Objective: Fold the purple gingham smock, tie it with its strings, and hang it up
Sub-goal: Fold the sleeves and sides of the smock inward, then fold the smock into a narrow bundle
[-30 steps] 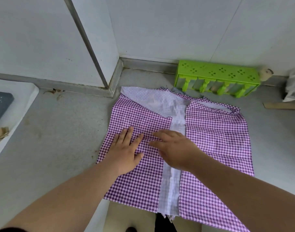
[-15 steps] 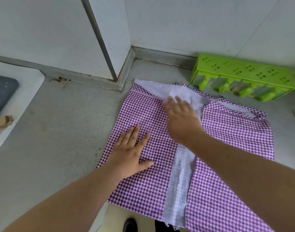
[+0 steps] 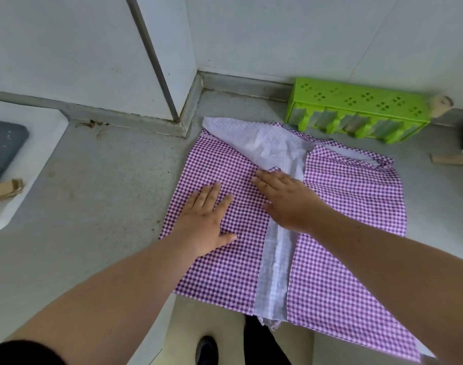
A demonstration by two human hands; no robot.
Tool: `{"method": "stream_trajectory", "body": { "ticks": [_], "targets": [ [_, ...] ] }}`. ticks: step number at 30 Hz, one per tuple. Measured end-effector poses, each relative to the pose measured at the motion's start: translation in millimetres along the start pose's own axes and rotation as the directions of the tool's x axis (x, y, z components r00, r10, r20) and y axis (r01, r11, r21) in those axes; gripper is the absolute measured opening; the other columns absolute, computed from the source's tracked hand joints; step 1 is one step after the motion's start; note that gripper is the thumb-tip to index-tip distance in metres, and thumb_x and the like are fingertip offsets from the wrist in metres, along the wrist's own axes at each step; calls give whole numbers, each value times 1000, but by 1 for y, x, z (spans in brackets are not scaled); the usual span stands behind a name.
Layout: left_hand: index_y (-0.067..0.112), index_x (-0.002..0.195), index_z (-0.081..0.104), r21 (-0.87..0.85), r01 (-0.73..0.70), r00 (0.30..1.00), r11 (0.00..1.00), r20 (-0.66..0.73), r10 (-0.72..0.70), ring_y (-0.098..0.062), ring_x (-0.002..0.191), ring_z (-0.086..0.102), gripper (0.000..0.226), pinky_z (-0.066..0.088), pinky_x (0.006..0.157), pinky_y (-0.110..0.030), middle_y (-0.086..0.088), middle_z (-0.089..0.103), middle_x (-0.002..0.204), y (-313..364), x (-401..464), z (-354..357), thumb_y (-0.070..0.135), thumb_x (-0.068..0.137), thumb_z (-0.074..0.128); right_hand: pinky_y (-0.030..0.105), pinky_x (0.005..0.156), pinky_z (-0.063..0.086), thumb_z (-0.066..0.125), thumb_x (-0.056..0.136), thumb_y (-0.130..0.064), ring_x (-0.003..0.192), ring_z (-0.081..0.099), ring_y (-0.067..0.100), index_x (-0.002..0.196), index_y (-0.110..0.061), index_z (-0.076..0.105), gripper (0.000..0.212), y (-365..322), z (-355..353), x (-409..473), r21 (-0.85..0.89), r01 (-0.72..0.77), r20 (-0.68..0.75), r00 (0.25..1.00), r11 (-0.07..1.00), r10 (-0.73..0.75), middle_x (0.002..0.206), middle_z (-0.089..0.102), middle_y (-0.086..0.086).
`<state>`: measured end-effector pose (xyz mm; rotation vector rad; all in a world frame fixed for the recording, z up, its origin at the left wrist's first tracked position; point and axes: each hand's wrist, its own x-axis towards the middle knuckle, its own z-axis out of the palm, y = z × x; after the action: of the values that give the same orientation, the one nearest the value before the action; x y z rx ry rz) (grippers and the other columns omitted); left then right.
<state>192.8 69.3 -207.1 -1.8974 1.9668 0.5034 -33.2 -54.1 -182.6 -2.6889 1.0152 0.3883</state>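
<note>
Purple gingham cotton smock (image 3: 356, 206) flat on grey counter (image 3: 93, 193), long axis near-to-far, neck end far. Left hand (image 3: 206, 219), right hand (image 3: 285, 201) pressing, fingers straight, gripping nothing.

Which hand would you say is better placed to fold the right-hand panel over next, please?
Probably the right hand. It lies flat by the pale centre strip of the purple gingham smock, next to that panel, while the left hand presses the left panel flat.

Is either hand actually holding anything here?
Nothing is held. The left hand and right hand lie flat, fingers straight, pressing the purple gingham cloth smock.
</note>
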Motion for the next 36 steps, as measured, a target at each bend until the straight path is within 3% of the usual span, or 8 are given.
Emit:
{"method": "stream_trajectory", "body": {
  "ticks": [5, 12, 16, 19, 23, 26, 29, 36],
  "targets": [
    [30, 145, 46, 93, -372, 909, 924, -165, 383, -23, 140, 38, 60, 37, 120, -50, 2, 40, 152, -1, -42, 4, 67, 97, 48, 46, 111, 42, 45, 96, -53, 129, 52, 26, 140, -25, 55, 52, -25, 37, -116, 63, -54, -103, 993, 997, 60, 138, 53, -1],
    [38, 167, -4, 149, -357, 926, 922, 187, 328, -29, 163, -3, 107, 13, 131, -55, 0, -9, 177, 8, -98, 28, 84, 86, 50, 48, 109, 48, 54, 71, -86, 128, 58, 23, 132, -30, 57, 83, -43, 93, -239, 23, -259, 106, 961, 965, 256, 139, 57, -4],
    [38, 165, -19, 182, -279, 942, 943, 240, 233, -29, 161, -21, 91, 6, 132, -53, 3, -32, 172, 16, -107, 35, 55, 106, 48, 42, 124, 28, 52, 98, -57, 153, 24, 18, 152, -40, 34, 60, -54, 95, -251, 149, -368, 142, 926, 918, 349, 163, 22, -11],
    [42, 165, -15, 176, -252, 939, 952, 284, 196, -29, 162, -19, 83, 10, 132, -56, 4, -34, 170, 23, -113, 28, 21, 109, 42, 38, 115, 41, 50, 103, -45, 144, 34, 16, 147, -40, 44, 45, -61, 98, -255, 179, -405, 77, 914, 897, 397, 156, 30, -12],
    [39, 168, 17, 154, -255, 945, 955, 248, 212, -30, 158, 21, 83, 37, 122, -50, 0, 7, 176, 27, -126, 11, 2, 100, 45, 24, 91, 50, 51, 105, -28, 117, 55, 9, 133, -35, 61, 30, -65, 95, -266, 210, -429, 1, 899, 878, 439, 137, 50, -15],
    [32, 134, 62, 23, -225, 950, 974, 227, 214, -19, 106, 60, 38, 54, 88, -35, 2, 59, 123, 24, -130, 0, 14, 104, 47, 24, 83, 50, 46, 108, -30, 103, 62, 9, 131, -35, 61, 28, -62, 80, -268, 229, -438, 33, 896, 869, 443, 124, 58, -15],
    [24, 105, 61, -67, -205, 917, 976, 334, 216, -17, 88, 59, 18, 51, 77, -33, 4, 62, 99, 21, -130, -27, 33, 110, 46, 20, 82, 50, 45, 108, -40, 99, 64, 9, 124, -38, 64, 25, -52, 49, -272, 300, -445, 135, 896, 844, 424, 117, 63, -16],
    [23, 112, 64, 36, -209, 886, 977, 429, 174, -16, 102, 58, 26, 45, 87, -32, 2, 62, 112, 21, -108, -129, 45, 108, 52, 18, 85, 51, 54, 105, -41, 92, 63, 1, 121, -34, 67, 22, -16, -63, -259, 220, -366, 242, 919, 904, 313, 105, 67, -18]
  ]
}}
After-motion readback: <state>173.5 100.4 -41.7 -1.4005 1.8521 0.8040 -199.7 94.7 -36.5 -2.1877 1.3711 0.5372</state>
